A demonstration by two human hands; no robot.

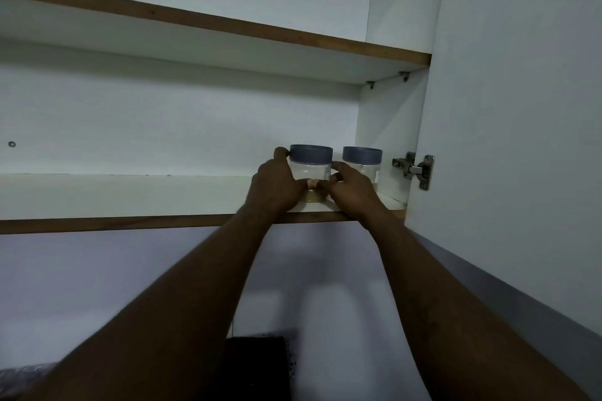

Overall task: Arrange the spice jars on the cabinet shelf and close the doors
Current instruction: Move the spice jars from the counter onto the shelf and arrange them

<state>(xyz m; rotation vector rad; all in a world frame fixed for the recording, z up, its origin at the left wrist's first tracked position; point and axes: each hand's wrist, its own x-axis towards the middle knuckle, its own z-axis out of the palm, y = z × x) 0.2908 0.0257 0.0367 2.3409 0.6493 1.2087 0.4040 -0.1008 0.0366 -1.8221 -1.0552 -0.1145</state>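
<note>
The fingers [282, 153] of the left hand [275, 187] are curling round the 9 o'clock side of the first jar [311, 169]. One fingertip is reaching the edge of its grey lid [311, 154], and the thumb is lying across the front of the clear wall.

The right hand [353, 189] is gripping the same jar from the 3 o'clock side. Its fingers are wrapping the wall and its thumb is meeting the left thumb at the front. Both hands are holding this one jar between them.

The first jar is sitting upright towards the right end of the lower shelf [130, 195]. The hands are covering its base edge, so contact with the shelf cannot be confirmed. A pale yellowish content is showing low in the jar.

The second jar [362, 169], upright and grey-lidded, is standing just beside the first at 3 o'clock, with a narrow gap between them.

The door [505, 107] is standing open at 3 o'clock of both jars, hanging on a metal hinge [413, 169]. The upper shelf [195, 26] is running across at 12 o'clock.
</note>
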